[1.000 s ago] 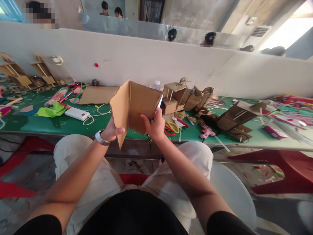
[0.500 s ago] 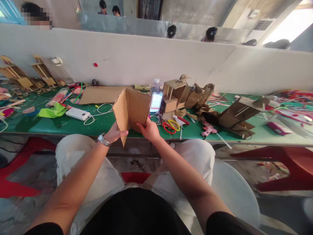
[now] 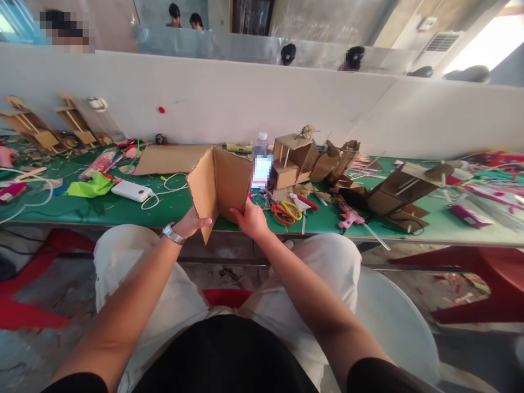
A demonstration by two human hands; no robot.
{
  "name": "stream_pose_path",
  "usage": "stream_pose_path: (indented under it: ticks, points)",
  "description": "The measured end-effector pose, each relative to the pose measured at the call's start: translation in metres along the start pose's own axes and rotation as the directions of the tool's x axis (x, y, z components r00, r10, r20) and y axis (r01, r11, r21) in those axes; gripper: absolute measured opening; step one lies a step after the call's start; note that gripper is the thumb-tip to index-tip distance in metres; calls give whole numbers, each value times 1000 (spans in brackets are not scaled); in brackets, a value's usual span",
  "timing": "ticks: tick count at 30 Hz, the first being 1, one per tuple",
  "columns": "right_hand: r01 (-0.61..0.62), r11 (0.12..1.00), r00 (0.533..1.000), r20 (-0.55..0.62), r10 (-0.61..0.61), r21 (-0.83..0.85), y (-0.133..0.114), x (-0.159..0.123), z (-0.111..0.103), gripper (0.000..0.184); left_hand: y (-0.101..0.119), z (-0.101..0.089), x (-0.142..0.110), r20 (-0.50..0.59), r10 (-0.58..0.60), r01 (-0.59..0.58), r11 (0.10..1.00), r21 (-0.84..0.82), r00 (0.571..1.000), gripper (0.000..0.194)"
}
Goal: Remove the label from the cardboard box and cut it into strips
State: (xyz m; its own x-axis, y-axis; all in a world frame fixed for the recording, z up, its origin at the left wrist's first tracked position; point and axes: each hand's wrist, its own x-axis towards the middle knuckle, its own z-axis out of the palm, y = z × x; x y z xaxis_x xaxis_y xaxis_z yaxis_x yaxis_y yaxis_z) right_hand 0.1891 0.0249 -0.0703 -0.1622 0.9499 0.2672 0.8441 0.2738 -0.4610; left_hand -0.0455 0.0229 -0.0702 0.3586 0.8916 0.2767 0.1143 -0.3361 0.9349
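I hold a folded piece of brown cardboard (image 3: pixel 221 185) upright over the near edge of the green table (image 3: pixel 61 210). It bends into a V shape with a vertical crease. My left hand (image 3: pixel 190 222), with a watch on the wrist, grips the left panel from outside, thumb on its lower edge. My right hand (image 3: pixel 250 217) is closed on the bottom of the right panel.
On the table lie a white power bank (image 3: pixel 130 190) with its cable, red and yellow scissors (image 3: pixel 286 212), a pink glue gun (image 3: pixel 347 218), a flat cardboard sheet (image 3: pixel 167 158), a water bottle (image 3: pixel 261 144) and several cardboard models (image 3: pixel 303 158). Red stools (image 3: pixel 462 273) stand at both sides. People sit beyond the white partition.
The cardboard has come down and away from me toward the table edge, now looking smaller. My right hand slid from its upper right edge to the bottom of that panel.
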Motion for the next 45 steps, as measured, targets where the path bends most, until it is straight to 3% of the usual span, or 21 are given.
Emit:
stream_pose_path:
  ticks: [10, 20, 31, 45]
  points:
    - [13, 1000, 1000, 27, -13, -5, 1, 3, -5, 60, -15, 2, 3, 73, -42, 38, 998, 53, 996, 101]
    - [1, 1000, 999, 47, 0, -19, 0, 3, -12, 61, -28, 5, -1, 34, -4, 2, 997, 76, 999, 88]
    - [0, 1000, 999, 47, 1, -19, 0, 1, -14, 55, -33, 8, -3, -7, 7, -6, 996, 91, 1000, 99]
    - [3, 1000, 1000, 14, -3, 23, 4, -1, -10, 59, -31, 12, -3, -8, 13, -12, 997, 79, 1000, 89]
